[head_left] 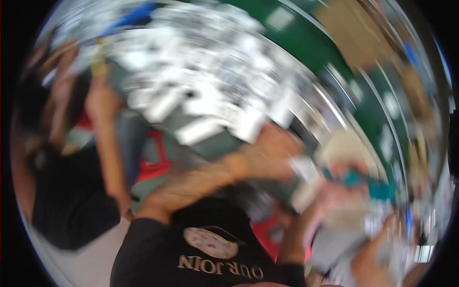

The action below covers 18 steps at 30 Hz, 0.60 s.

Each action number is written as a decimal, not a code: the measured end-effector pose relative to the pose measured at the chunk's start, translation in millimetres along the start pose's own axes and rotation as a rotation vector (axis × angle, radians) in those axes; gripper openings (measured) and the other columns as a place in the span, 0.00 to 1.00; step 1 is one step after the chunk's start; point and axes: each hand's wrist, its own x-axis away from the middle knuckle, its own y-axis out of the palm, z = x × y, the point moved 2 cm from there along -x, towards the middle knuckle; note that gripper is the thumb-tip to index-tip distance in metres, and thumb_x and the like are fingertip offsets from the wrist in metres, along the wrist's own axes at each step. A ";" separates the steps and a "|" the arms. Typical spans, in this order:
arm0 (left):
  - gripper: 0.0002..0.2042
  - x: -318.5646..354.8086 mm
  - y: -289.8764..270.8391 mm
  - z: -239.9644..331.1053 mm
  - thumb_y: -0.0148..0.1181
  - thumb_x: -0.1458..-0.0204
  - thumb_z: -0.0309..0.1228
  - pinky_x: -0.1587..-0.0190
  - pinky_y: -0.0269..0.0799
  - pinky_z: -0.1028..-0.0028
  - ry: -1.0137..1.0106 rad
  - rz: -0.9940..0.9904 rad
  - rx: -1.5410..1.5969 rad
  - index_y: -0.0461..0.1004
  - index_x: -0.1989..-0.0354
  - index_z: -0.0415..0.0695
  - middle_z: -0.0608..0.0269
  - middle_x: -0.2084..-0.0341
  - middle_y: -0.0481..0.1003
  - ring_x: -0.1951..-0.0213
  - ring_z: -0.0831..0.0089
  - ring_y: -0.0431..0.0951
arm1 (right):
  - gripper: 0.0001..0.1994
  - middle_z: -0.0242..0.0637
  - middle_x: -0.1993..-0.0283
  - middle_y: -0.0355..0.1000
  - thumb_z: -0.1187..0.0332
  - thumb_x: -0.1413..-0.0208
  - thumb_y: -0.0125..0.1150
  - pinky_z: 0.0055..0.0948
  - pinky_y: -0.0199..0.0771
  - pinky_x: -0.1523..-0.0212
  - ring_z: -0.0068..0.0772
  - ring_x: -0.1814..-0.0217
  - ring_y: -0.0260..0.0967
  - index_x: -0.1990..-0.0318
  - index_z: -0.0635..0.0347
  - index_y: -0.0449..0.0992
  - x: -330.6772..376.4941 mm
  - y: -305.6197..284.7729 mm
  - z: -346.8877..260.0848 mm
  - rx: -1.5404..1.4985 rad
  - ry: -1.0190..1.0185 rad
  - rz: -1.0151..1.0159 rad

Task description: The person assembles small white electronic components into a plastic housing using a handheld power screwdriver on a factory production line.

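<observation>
Motion blur smears most of the scene. My left hand (276,147) reaches across in front of my body, over the near right edge of a heap of white packets and small boxes (205,91). A small white piece (304,168) lies close to its fingertips; whether they touch is unclear, and the fingers are smeared. Farther right, my right hand (338,193) has its fingers closed around a teal object (356,180) whose kind I cannot make out. Behind that hand shows a pale beige shape (348,147).
A co-worker in black (76,191) is at my left, one arm (107,134) stretched toward the heap. A metal rail (325,103) runs beyond the heap, bordering a green surface (306,40). Brown cardboard (356,33) lies at the far right. Something red (155,160) shows below the table edge.
</observation>
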 end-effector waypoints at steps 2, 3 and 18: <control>0.24 22.5 14.2 -13.8 0.65 0.50 0.43 0.44 0.67 0.60 0.127 0.133 -0.166 0.76 0.44 0.47 0.62 0.51 0.74 0.48 0.59 0.72 | 0.33 0.37 0.64 0.68 0.38 0.47 0.65 0.33 0.64 0.63 0.33 0.64 0.64 0.47 0.58 0.70 -48.9 11.7 38.8 0.198 -0.192 -0.050; 0.24 21.0 11.7 -12.9 0.64 0.49 0.43 0.44 0.67 0.60 0.140 0.160 -0.192 0.76 0.45 0.47 0.62 0.52 0.74 0.49 0.60 0.72 | 0.36 0.37 0.69 0.68 0.36 0.49 0.64 0.33 0.66 0.65 0.32 0.68 0.65 0.48 0.61 0.70 -55.9 41.2 47.5 0.711 -0.283 -0.028; 0.21 14.1 27.0 0.9 0.59 0.42 0.45 0.43 0.65 0.57 0.179 0.169 -0.113 0.74 0.45 0.46 0.61 0.54 0.72 0.48 0.61 0.69 | 0.28 0.37 0.76 0.67 0.44 0.38 0.59 0.30 0.69 0.75 0.32 0.76 0.67 0.60 0.67 0.68 -102.7 33.5 69.2 0.891 -0.524 -0.078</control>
